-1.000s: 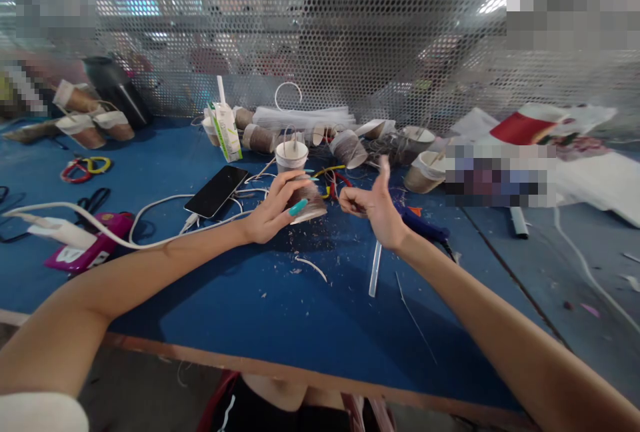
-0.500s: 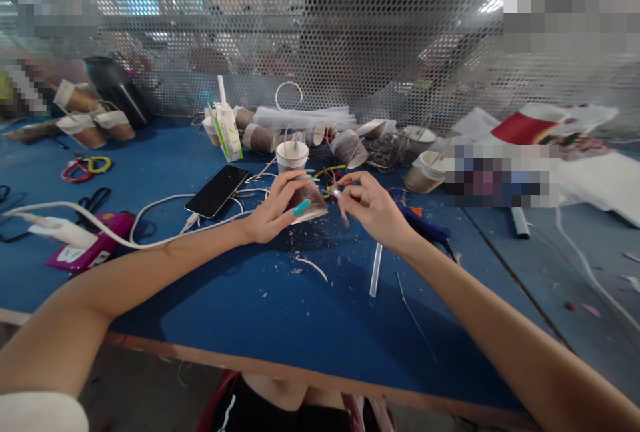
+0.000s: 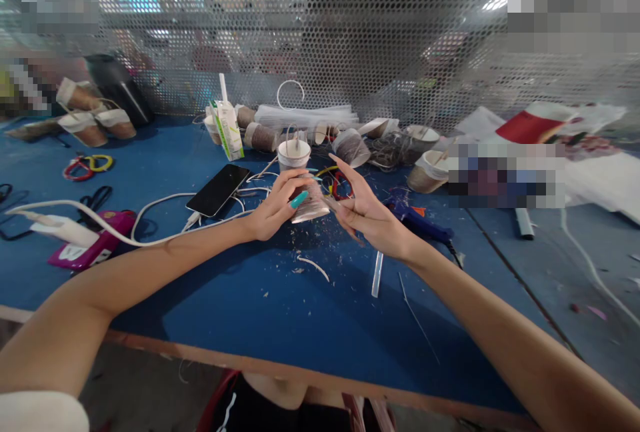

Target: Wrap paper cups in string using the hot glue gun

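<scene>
Gripping the cup (image 3: pixel 314 204) rim down in the left hand (image 3: pixel 273 204), with bent fingers, well back from the bench (image 3: pixel 280 315)'s front edge. Holding the right hand (image 3: pixel 370 217) close beside, index stretched wide — cannot tell whether pinching anything. Could dent the cup by squeezing, topple the rear cup (image 3: pixel 294 154) by pushing toward the back edge, or nudge the glue gun (image 3: pixel 426 224) with the right wrist.

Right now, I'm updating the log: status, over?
Left hand holding brown, fibre-wrapped tapered cup. Right hand close beside it; contact unclear. White-rimmed round cup behind.
</scene>
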Motion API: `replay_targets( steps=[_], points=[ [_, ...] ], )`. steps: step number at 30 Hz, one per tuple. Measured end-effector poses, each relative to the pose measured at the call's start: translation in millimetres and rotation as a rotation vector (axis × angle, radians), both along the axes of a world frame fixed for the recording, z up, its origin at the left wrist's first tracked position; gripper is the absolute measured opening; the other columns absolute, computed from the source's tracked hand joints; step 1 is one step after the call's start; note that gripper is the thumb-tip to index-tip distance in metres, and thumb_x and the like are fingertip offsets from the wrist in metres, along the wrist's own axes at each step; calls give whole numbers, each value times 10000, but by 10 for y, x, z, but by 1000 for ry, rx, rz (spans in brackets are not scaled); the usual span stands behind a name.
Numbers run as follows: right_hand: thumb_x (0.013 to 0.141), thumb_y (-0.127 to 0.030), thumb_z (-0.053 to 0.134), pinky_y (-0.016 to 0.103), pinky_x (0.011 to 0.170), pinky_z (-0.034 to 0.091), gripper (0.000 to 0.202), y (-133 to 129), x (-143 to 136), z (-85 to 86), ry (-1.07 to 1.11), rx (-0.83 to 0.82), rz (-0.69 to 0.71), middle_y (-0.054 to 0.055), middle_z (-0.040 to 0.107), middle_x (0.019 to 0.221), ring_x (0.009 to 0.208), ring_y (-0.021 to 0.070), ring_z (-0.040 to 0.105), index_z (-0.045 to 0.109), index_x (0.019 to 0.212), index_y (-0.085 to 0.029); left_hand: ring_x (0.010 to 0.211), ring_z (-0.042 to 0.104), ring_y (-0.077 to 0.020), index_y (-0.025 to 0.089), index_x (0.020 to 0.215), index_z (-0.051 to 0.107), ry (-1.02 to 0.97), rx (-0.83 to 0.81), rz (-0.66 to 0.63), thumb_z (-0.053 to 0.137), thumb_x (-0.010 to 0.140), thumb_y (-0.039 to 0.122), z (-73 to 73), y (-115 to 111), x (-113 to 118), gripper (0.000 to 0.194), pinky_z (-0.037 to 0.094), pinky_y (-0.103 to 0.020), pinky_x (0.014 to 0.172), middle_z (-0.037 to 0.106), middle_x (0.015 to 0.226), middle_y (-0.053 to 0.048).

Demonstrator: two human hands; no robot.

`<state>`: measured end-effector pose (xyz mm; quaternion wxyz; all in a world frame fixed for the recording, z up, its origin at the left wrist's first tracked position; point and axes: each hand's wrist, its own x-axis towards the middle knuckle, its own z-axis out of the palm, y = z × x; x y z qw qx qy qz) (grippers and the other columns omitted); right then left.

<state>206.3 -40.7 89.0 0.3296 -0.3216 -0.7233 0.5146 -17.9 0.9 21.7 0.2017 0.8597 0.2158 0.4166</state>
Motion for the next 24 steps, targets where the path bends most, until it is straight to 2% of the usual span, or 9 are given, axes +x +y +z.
replay_targets(
  steps=[6, 12, 18, 24],
  points=[
    [961, -375, 485, 248, 367, 291, 686, -13, 21, -11, -42, -17, -38, -110, 347, 488, 383, 104, 322, 146, 1536, -216, 1386, 334, -300, 270, 1389, 382, -47, 14, -6, 180, 972, 604, 15, -9, 28, 571, 312, -541, 1170, 344, 1431, -125],
    [967, -323, 457, 266, 415, 284, 613, 12, -33, -54, -52, 78, -124, -116, 351, 468, 393, 108, 321, 198, 1497, -160, 1374, 346, -300, 264, 1393, 391, -65, -2, -22, 209, 979, 583, 24, -22, 37, 554, 335, -535, 1157, 349, 1424, -125],
    [967, -325, 442, 277, 429, 260, 587, 8, -72, -102, -13, 89, -62, -112, 344, 487, 407, 112, 319, 213, 1485, -170, 1404, 301, -316, 271, 1416, 352, -49, -21, -56, 262, 971, 585, 46, -31, 34, 551, 281, -556, 1184, 319, 1439, -127],
    [962, -294, 446, 285, 438, 253, 570, -24, -110, -145, -145, 203, -85, -93, 375, 545, 435, 115, 327, 233, 1478, -180, 1400, 295, -319, 286, 1433, 325, -40, 22, -77, 319, 953, 596, 30, -5, 26, 572, 265, -573, 1184, 310, 1449, -124]
  ],
)
